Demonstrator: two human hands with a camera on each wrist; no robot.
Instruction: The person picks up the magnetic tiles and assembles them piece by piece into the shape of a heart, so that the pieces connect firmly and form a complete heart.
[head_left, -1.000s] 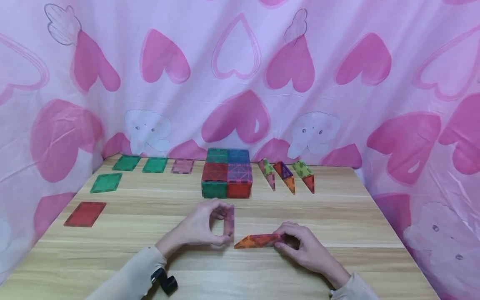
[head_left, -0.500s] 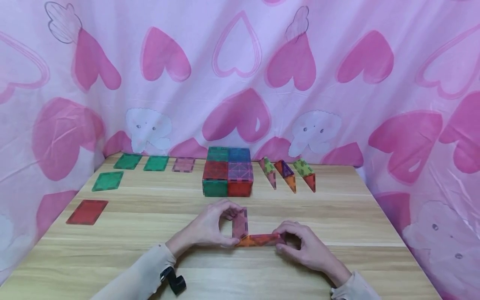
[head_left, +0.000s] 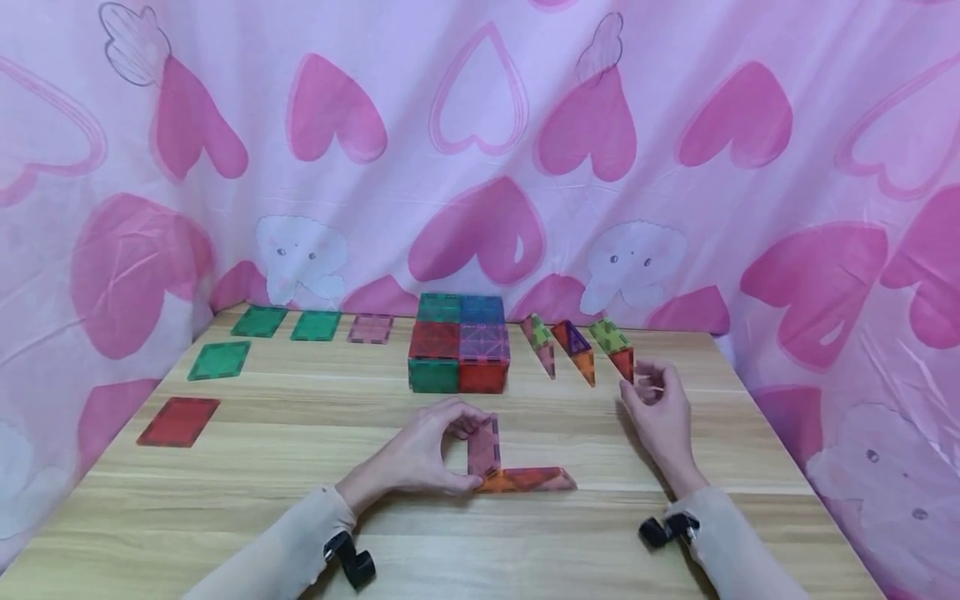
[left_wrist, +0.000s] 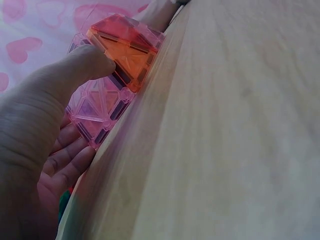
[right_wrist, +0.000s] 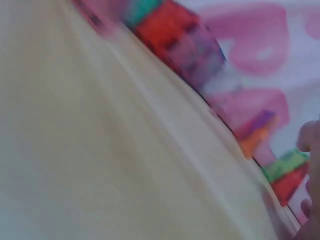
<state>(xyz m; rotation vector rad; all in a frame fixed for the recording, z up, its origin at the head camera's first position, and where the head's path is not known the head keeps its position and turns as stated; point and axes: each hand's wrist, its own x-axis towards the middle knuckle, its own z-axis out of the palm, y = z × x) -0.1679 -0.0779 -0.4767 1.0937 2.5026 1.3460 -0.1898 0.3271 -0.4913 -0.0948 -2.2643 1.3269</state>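
My left hand (head_left: 420, 454) grips an upright pink translucent magnetic tile (head_left: 483, 446) on the table. In the left wrist view, the thumb lies over the corner where that pink tile meets an orange triangular tile (left_wrist: 125, 57). From this corner, a row of orange, red and pink triangular tiles (head_left: 528, 479) stands to the right. My right hand (head_left: 663, 412) has reached the back right, its fingertips beside a red triangular tile (head_left: 622, 362) joined to a yellow-green one (head_left: 609, 335). Fingers show at the right edge of the blurred right wrist view, close to that pair.
Behind my left hand stands a block of green, blue, red and purple tiles (head_left: 459, 375). Two more triangle pairs (head_left: 538, 343) stand right of it. Green squares (head_left: 219, 360), a pink square (head_left: 371, 328) and a red square (head_left: 180, 422) lie at the left. A heart-patterned curtain (head_left: 480, 108) hangs behind.
The left hand has brought the pink tile rightward against the orange end of the triangle row. My right hand has let go of the row's right end and moved to the back right.
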